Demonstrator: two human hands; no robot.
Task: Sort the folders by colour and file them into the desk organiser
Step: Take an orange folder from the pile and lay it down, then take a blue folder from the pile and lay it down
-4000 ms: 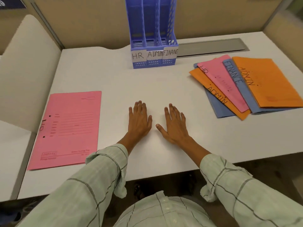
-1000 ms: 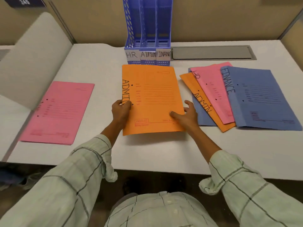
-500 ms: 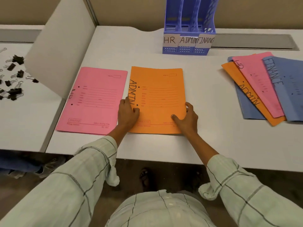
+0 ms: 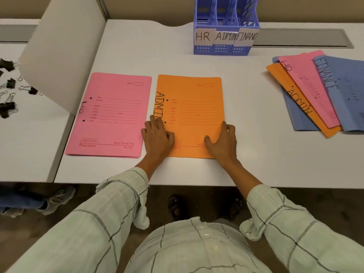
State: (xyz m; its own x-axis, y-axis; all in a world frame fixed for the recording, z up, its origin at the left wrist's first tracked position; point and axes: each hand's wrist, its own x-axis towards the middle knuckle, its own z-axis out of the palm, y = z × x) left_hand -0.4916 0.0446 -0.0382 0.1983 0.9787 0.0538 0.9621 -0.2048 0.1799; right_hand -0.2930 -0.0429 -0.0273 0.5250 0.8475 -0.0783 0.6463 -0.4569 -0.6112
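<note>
Left hand (image 4: 157, 137) is lying flat, fingers spread and extended, pressing on the near-left corner of the orange ADMIN folder (image 4: 194, 107); nothing is gripped. Right hand (image 4: 223, 141) is resting likewise on the near-right corner, thumb on the cover and fingers curling just over the right edge, holding nothing closed. Both palms appear to be squaring the folder down on the white surface (image 4: 256, 154).

The orange ADMIN folder is lying flat, long axis running away from the body, spine to the left. Just beside it on the left, apart by a narrow gap and parallel, the pink HR folder (image 4: 110, 115) is lying flat; its far-left corner is sitting behind the grey divider panel (image 4: 65, 52). Judgement: two colour piles are being started side by side.

Out to the right, well apart, the unsorted fan of folders (image 4: 319, 93) is waiting: a blue FINANCE folder (image 4: 350, 95) on top at the frame edge, then pink, orange and blue beneath. The fan is lying to the right of both hands, so the right hand is the nearer one for the next pick, likely the blue one on top.

The blue desk organiser (image 4: 225, 26) is standing at the back, slots marked HR, ADMIN, FINANCE; what the slots hold cannot be told. Binder clips (image 4: 7, 95) are lying on the neighbouring desk, far left.
</note>
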